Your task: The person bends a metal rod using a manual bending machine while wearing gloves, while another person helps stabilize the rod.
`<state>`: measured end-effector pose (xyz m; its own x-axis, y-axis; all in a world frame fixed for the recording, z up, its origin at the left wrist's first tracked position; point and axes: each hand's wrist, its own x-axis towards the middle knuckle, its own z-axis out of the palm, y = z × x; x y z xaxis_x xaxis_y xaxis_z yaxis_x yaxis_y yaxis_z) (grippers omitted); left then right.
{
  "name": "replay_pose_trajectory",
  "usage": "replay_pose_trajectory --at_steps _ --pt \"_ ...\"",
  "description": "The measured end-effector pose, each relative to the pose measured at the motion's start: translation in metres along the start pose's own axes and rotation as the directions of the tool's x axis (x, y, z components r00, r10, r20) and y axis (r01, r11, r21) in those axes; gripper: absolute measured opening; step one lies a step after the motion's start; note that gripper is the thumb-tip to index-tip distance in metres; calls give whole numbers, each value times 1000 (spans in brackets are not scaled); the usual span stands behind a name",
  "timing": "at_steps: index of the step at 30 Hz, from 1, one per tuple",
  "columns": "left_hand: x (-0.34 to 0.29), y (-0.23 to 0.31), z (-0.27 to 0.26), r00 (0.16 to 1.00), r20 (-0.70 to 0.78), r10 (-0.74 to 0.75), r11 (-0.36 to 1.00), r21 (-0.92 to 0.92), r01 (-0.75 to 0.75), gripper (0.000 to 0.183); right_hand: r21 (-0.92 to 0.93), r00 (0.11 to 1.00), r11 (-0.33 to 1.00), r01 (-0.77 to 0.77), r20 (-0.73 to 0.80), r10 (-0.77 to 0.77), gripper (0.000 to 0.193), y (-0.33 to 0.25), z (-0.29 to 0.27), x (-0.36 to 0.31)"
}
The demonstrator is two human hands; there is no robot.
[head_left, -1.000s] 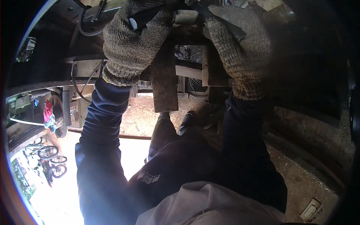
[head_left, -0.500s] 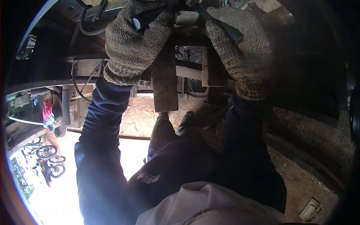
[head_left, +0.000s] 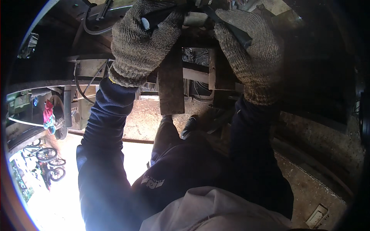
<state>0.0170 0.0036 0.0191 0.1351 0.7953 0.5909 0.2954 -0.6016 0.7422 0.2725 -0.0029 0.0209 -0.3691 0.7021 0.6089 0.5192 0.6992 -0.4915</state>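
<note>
My left hand, in a grey knitted work glove, is closed around a dark handle with a pale round end showing beside the thumb. On the other side, my right hand, gloved alike, grips a second dark handle that slants down into its palm. Both handles run inward toward a dark mechanism at the top edge; whether they join there I cannot tell. A short pale cylinder lies between the hands. Below them a dark flat plank hangs down toward my feet.
A curved metal strip and thin rods stand left of my left hand. Farther left are a red and blue cloth and several bicycles in bright light. A pale box-like object lies at lower right.
Both hands and the things around them appear shifted slightly right in the picture. The grip of each hand on its handle looks the same.
</note>
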Motion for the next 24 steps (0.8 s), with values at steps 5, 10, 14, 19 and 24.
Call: replay_pose_trajectory --at_steps 5,10,14,19,24 --pt "0 -7 -5 986 16 168 975 147 -168 26 -152 988 987 55 -138 -77 31 -26 7 14" --pt "-1 -5 -3 995 -2 98 987 129 -97 27 658 946 715 -237 -12 324 36 7 11 -10" --pt "-1 -7 -2 982 -12 191 973 133 -187 26 30 998 997 67 16 -67 37 -3 2 6" --pt "-1 -5 -3 995 -14 95 972 217 -90 24 405 993 910 -91 -28 111 37 9 9 -3" --pt "-1 -4 -2 998 -27 62 982 182 -56 23 62 998 998 20 -55 -17 38 2 6 2"
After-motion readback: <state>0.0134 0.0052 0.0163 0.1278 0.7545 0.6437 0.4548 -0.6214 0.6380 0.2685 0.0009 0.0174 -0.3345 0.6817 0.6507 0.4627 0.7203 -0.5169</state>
